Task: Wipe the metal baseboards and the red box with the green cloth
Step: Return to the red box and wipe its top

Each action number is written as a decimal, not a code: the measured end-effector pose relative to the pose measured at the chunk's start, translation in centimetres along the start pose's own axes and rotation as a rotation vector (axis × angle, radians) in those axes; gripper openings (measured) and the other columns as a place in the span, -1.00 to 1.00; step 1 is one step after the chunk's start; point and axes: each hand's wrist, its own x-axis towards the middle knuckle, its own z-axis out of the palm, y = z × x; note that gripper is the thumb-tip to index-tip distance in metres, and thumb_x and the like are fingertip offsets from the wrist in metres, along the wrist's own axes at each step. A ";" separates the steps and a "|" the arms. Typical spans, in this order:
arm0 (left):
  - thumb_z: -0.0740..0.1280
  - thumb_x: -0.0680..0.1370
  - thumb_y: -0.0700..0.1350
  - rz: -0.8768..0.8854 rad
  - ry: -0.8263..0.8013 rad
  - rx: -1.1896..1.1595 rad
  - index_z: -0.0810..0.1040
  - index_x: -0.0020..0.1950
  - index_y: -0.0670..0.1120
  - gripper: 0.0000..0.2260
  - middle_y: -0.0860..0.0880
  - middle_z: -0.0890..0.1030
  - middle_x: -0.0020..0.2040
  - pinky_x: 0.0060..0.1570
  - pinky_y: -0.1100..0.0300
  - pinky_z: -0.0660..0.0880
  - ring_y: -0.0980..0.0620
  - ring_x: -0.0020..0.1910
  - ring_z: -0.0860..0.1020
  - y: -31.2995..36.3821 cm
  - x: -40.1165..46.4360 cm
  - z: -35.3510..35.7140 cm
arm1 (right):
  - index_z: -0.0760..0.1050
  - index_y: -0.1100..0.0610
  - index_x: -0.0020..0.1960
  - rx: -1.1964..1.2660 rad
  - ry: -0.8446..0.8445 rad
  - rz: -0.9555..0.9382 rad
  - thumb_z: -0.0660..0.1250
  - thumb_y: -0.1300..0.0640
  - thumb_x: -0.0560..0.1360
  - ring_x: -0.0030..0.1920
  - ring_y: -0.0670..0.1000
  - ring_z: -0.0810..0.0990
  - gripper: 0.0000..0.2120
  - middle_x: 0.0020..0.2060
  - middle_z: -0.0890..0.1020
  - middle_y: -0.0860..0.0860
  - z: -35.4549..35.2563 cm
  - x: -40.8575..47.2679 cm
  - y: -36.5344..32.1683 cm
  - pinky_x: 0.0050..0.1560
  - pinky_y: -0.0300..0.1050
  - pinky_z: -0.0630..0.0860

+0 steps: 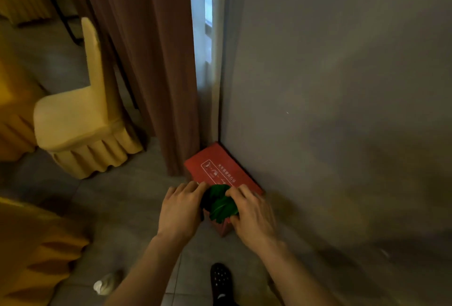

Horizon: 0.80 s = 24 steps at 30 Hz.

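Against the foot of the grey wall (342, 85), a red box (220, 168) stands on the tiled floor (127, 198), its long side touching the wall and its far end near the corner where a brown curtain (151, 61) hangs. White printed characters and a framed diagram mark the box top. A crumpled green cloth (220, 204) lies on the near end of the box, between the two hands. The left hand (179, 210) rests on the left edge of the box, fingers extended and loosely spread, their tips touching the cloth; it presses rather than grips. The right hand (252, 215) is curled over the right side of the cloth, fingertips on top and thumb underneath, pinching the fabric; slight motion blur softens its outline. Both forearms enter from the lower edge of the view.

A narrow strip of window (208, 12) shows bright between the curtain and the wall. To the left, a chair (80, 119) in a cream cover with a pleated skirt stands well apart from the box, beside a yellow-draped table (14, 100). A further yellow cloth (31, 252) fills the lower left corner. On the floor near the bottom lie a small crumpled white scrap (105, 283) and a black shoe (221, 281) with pale dots. No baseboard can be made out along the wall here.
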 end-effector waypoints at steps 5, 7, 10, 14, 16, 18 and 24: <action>0.50 0.30 -0.16 -0.025 -0.096 -0.010 0.47 0.22 0.14 -0.47 0.09 0.61 0.03 -0.02 0.08 0.41 -0.02 -0.01 0.59 -0.7 8.3 5.1 | 0.38 -0.06 0.24 0.026 -0.129 0.019 0.49 0.12 0.37 0.06 0.06 0.53 -0.50 0.14 0.48 -0.03 4.0 7.3 5.6 -0.03 -0.04 0.52; 0.45 0.36 -0.16 -0.027 -0.108 -0.018 0.46 0.22 0.14 -0.53 0.09 0.61 0.04 0.02 0.08 0.40 -0.01 0.02 0.58 -1.2 11.1 7.5 | 0.37 -0.05 0.26 0.017 -0.158 0.036 0.47 0.11 0.39 0.05 0.06 0.52 -0.51 0.15 0.48 -0.02 5.8 9.6 7.5 -0.04 -0.03 0.52; 0.39 0.44 -0.15 -0.024 -0.131 -0.036 0.47 0.22 0.12 -0.61 0.06 0.60 0.06 0.09 0.05 0.40 -0.04 0.06 0.57 -1.6 14.4 11.1 | 0.35 -0.06 0.29 -0.008 -0.186 0.081 0.45 0.13 0.41 0.06 0.05 0.52 -0.49 0.17 0.47 -0.02 8.8 12.2 10.2 -0.05 -0.05 0.53; 0.33 0.50 -0.12 -0.060 -0.162 -0.022 0.43 0.27 0.10 -0.65 0.04 0.58 0.15 0.19 0.05 0.34 -0.05 0.15 0.53 -2.3 17.4 15.8 | 0.39 -0.06 0.30 0.015 -0.240 0.157 0.46 0.16 0.41 0.11 0.03 0.51 -0.49 0.18 0.46 -0.02 12.9 14.5 12.8 0.00 -0.05 0.54; 0.32 0.52 -0.10 -0.087 -0.168 -0.023 0.41 0.30 0.08 -0.64 0.04 0.56 0.18 0.23 0.05 0.33 -0.05 0.18 0.50 -2.7 18.3 17.8 | 0.42 -0.05 0.29 0.033 -0.228 0.183 0.46 0.17 0.41 0.16 0.04 0.49 -0.50 0.20 0.48 -0.02 14.7 14.8 14.1 0.05 -0.04 0.54; 0.31 0.52 -0.10 -0.095 -0.169 -0.028 0.40 0.34 0.07 -0.62 0.03 0.55 0.24 0.31 0.03 0.31 -0.05 0.24 0.48 -3.2 18.5 19.9 | 0.39 -0.06 0.37 0.023 -0.217 0.201 0.44 0.14 0.43 0.28 0.05 0.43 -0.46 0.29 0.44 -0.01 16.6 14.9 15.4 0.15 -0.03 0.51; 0.21 0.61 0.13 -0.007 -0.360 -0.112 -0.18 0.61 0.12 -0.29 -0.03 -0.10 0.63 0.54 -0.10 -0.20 -0.10 0.59 -0.15 -2.9 16.8 25.5 | -0.23 -0.14 0.57 -0.101 -0.443 0.084 0.26 -0.13 0.54 0.55 0.13 -0.26 -0.18 0.58 -0.19 0.06 21.7 14.6 17.6 0.48 0.15 0.17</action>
